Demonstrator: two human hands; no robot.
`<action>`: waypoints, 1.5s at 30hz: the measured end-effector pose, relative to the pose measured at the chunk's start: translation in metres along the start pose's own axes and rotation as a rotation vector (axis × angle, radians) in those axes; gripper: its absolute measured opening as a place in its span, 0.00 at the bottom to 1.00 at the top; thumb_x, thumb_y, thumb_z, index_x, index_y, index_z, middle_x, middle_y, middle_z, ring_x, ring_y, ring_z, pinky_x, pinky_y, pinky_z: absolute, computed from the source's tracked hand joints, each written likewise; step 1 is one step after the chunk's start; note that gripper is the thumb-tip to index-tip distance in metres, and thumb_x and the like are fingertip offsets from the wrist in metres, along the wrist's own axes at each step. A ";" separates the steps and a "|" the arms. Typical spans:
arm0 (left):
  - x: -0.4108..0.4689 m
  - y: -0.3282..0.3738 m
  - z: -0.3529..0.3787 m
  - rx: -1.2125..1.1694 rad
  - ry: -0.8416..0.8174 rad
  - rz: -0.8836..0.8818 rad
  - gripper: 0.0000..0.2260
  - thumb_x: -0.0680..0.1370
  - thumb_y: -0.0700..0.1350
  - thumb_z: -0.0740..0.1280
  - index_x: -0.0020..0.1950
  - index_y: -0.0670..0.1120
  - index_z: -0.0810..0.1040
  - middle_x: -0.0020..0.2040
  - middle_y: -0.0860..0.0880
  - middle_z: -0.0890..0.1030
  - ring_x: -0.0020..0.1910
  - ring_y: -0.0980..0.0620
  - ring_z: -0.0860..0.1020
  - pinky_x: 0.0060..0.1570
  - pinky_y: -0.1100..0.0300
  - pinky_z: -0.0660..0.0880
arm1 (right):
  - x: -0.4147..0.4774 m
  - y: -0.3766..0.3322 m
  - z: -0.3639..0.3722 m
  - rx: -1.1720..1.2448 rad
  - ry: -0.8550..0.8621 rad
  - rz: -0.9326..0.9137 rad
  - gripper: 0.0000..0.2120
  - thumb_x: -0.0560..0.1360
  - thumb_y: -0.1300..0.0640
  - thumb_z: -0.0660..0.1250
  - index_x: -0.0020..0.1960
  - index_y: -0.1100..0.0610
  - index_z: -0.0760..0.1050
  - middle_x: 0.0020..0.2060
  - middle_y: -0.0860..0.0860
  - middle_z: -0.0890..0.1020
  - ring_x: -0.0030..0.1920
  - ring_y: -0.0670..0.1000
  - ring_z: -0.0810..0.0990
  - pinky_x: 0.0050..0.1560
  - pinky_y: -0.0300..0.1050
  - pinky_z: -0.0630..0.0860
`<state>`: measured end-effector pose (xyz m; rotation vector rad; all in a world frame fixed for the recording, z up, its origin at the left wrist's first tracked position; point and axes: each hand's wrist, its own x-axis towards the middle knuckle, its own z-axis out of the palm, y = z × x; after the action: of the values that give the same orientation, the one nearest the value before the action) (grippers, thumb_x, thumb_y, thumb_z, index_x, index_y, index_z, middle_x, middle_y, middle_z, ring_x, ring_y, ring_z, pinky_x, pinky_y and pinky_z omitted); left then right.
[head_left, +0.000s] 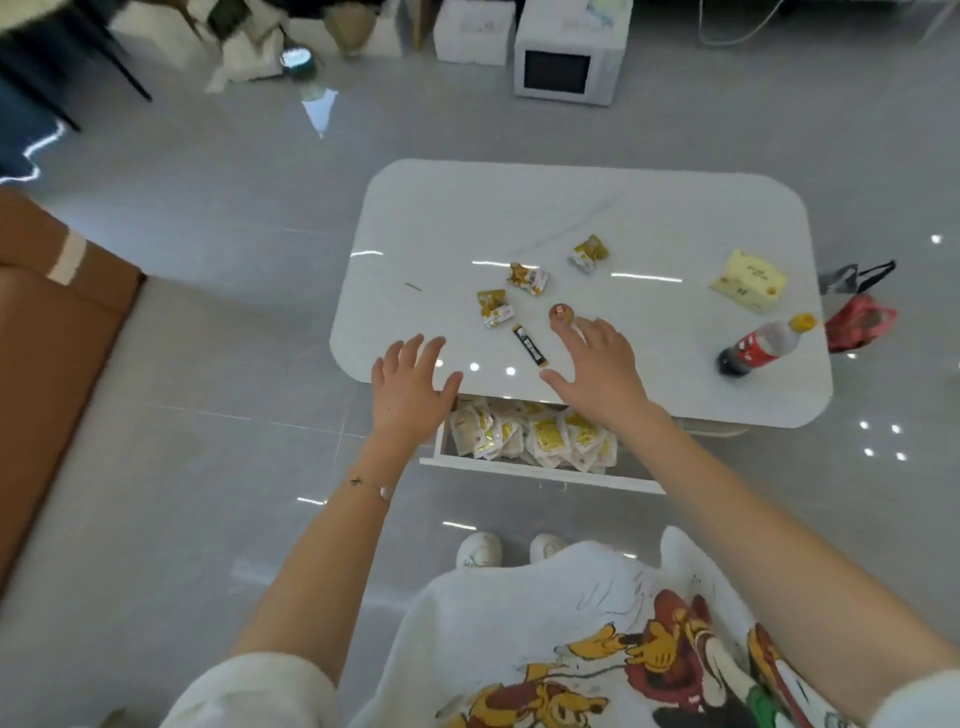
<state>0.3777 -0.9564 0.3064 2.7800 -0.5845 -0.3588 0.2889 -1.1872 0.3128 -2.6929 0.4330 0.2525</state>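
- I am reaching both hands out over the white counter. My left hand is spreading flat at the near edge, fingers straight, holding nothing.
- My right hand is hovering released too, fingers fanned. Its fingertips are just beside the small round brown piece, and the black stick sachet is lying between my hands, nearer the right thumb.
- Three yellow snack packets are lying beyond my fingertips, apart from one another: the nearest packet, the middle packet and the far packet.
- Under my wrists the drawer is standing pulled out, holding a heap of white-and-yellow packets piled close to its rim.
- I am judging that the round piece could skid away on this glossy top if my fingertips nudge it instead of pinching it.
- Sweeping loose packets toward me could send one past the drawer's side onto the floor.
- The drawer is looking nearly full, so added packets may spill or jam it.
- The cola bottle is standing well to the right of my right hand, where a wide forearm swing could topple it.
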 end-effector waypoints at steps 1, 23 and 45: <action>-0.010 -0.005 -0.011 -0.004 0.015 -0.040 0.29 0.75 0.61 0.54 0.73 0.51 0.67 0.74 0.44 0.67 0.74 0.39 0.60 0.72 0.42 0.56 | -0.001 -0.014 -0.006 -0.028 -0.003 -0.047 0.33 0.77 0.41 0.60 0.77 0.50 0.54 0.76 0.55 0.58 0.76 0.59 0.52 0.74 0.56 0.51; -0.235 -0.288 -0.123 -0.016 0.295 -0.691 0.27 0.79 0.62 0.57 0.77 0.55 0.59 0.79 0.48 0.53 0.78 0.43 0.47 0.75 0.45 0.43 | -0.006 -0.406 0.075 -0.193 -0.146 -0.746 0.33 0.76 0.44 0.64 0.76 0.48 0.56 0.74 0.55 0.61 0.76 0.56 0.54 0.73 0.52 0.52; -0.392 -0.511 -0.145 -0.173 0.457 -1.292 0.27 0.79 0.62 0.55 0.78 0.57 0.55 0.79 0.48 0.52 0.78 0.43 0.48 0.74 0.45 0.48 | -0.019 -0.733 0.234 -0.339 -0.362 -1.234 0.32 0.77 0.43 0.63 0.76 0.48 0.57 0.75 0.56 0.60 0.76 0.58 0.54 0.73 0.55 0.55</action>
<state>0.2534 -0.3093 0.3513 2.5159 1.3091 0.0232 0.4907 -0.4461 0.3676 -2.5759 -1.4242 0.4261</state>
